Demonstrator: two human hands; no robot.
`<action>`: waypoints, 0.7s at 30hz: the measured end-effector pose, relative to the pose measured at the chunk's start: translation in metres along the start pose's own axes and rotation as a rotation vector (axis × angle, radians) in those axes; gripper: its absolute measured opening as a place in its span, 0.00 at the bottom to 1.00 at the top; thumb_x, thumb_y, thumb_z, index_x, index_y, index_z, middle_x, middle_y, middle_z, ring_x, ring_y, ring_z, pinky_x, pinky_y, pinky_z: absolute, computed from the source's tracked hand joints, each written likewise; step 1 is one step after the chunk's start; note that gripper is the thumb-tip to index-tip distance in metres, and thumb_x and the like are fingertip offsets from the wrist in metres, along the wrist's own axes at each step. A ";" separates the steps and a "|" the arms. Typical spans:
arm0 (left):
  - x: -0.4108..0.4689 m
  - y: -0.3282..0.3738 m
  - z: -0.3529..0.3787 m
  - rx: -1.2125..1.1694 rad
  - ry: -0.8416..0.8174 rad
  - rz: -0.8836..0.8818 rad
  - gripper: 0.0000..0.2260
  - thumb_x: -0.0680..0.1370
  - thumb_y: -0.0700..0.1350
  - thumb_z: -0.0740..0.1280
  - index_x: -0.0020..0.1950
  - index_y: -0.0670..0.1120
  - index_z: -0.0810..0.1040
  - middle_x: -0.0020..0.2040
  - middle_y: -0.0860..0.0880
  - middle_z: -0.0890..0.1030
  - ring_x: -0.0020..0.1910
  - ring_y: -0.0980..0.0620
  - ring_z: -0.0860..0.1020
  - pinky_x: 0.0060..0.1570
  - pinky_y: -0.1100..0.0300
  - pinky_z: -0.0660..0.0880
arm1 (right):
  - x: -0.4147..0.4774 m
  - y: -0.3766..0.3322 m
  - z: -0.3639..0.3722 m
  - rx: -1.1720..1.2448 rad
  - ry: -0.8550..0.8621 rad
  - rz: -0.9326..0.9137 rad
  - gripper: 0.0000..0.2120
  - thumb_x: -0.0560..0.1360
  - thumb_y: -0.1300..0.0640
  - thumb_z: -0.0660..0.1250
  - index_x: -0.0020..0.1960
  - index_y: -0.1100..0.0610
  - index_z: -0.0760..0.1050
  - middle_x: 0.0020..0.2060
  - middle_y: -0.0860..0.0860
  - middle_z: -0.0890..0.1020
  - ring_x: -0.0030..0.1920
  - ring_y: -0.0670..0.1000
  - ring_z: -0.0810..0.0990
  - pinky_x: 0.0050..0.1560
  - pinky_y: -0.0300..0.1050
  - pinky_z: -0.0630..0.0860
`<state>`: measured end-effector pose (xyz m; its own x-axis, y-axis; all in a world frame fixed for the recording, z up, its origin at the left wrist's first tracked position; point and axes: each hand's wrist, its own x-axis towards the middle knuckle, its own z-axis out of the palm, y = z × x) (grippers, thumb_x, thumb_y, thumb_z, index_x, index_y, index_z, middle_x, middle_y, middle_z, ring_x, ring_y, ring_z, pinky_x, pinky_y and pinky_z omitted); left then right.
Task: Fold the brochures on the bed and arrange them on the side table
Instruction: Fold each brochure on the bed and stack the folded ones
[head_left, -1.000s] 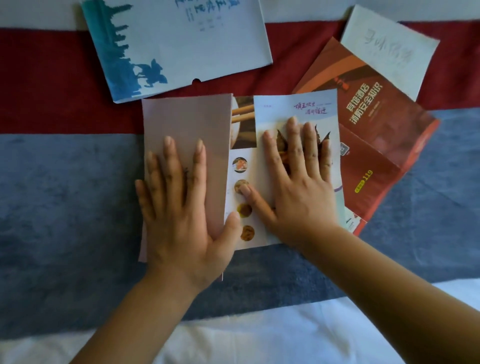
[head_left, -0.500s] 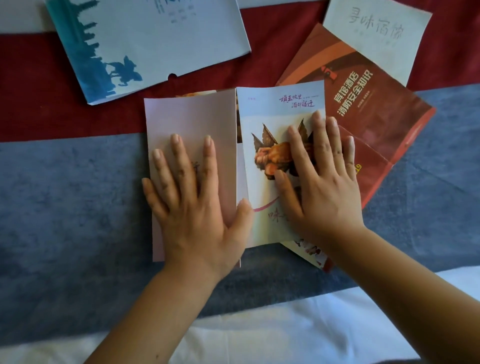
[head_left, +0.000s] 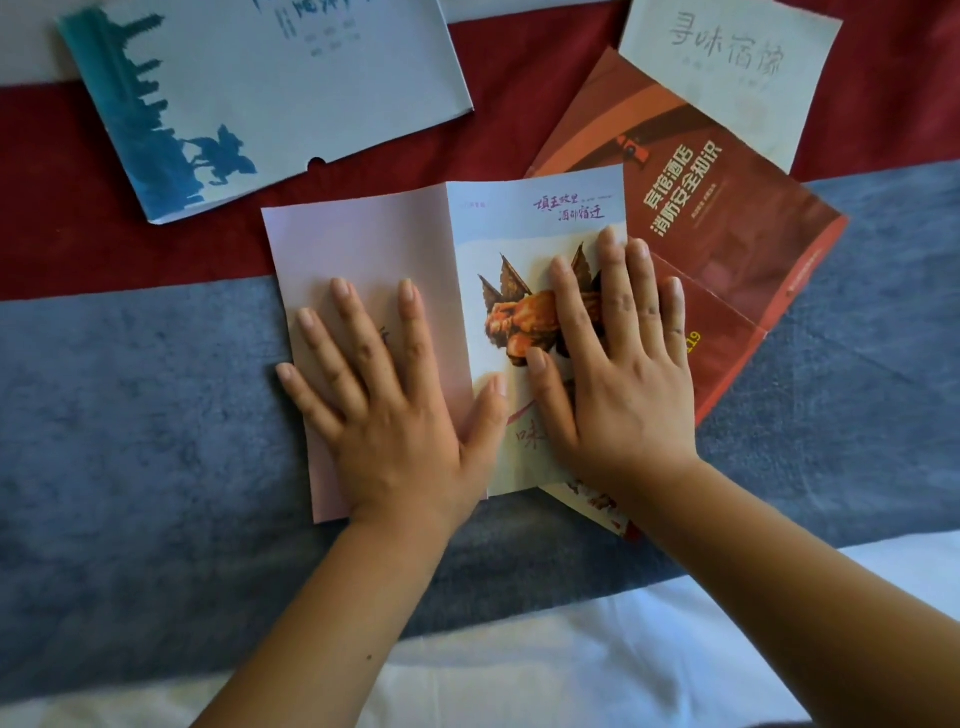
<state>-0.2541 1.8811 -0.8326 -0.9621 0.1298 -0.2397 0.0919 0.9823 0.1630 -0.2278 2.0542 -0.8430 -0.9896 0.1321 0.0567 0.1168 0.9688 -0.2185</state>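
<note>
A pale food brochure (head_left: 395, 244) lies on the bed in front of me, with both side panels folded in. My left hand (head_left: 384, 395) presses flat on its plain pink left panel. My right hand (head_left: 618, 364) presses flat on the right panel, over a picture of a crab. A red brochure (head_left: 727, 223) lies partly under the right edge of the pale one. A white and blue brochure (head_left: 270, 88) sits at the upper left, and a small white one (head_left: 727, 67) at the upper right.
The bed cover has a red band (head_left: 130, 249) at the top and a grey-blue band (head_left: 130, 415) below it. White sheet (head_left: 571, 670) shows nearest me. The side table is out of view.
The right panel has been folded over leftward, covering the inside pictures. My right hand slid right along it and now flattens it. My left hand has stayed on the pink panel.
</note>
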 end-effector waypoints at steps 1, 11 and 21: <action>0.000 0.001 0.001 0.016 0.008 0.000 0.41 0.79 0.70 0.48 0.85 0.47 0.46 0.83 0.35 0.45 0.81 0.30 0.43 0.75 0.27 0.44 | 0.000 0.000 0.000 0.000 0.002 -0.002 0.31 0.85 0.42 0.55 0.83 0.55 0.58 0.82 0.61 0.55 0.83 0.61 0.50 0.82 0.61 0.46; 0.000 0.002 0.006 0.058 0.054 -0.007 0.41 0.80 0.71 0.49 0.85 0.47 0.47 0.83 0.35 0.46 0.81 0.30 0.45 0.76 0.29 0.45 | 0.000 -0.001 -0.002 -0.005 -0.014 0.002 0.31 0.85 0.41 0.52 0.84 0.55 0.57 0.83 0.61 0.54 0.83 0.61 0.49 0.82 0.61 0.46; 0.002 -0.014 0.004 0.073 0.078 0.027 0.36 0.82 0.67 0.47 0.85 0.49 0.46 0.83 0.36 0.45 0.82 0.34 0.44 0.78 0.34 0.43 | 0.002 -0.027 -0.008 -0.068 -0.171 -0.047 0.30 0.85 0.50 0.49 0.85 0.57 0.50 0.84 0.59 0.48 0.84 0.60 0.43 0.81 0.57 0.36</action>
<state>-0.2561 1.8679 -0.8387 -0.9757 0.1486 -0.1607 0.1340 0.9861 0.0980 -0.2326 2.0301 -0.8290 -0.9933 0.0545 -0.1021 0.0698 0.9858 -0.1530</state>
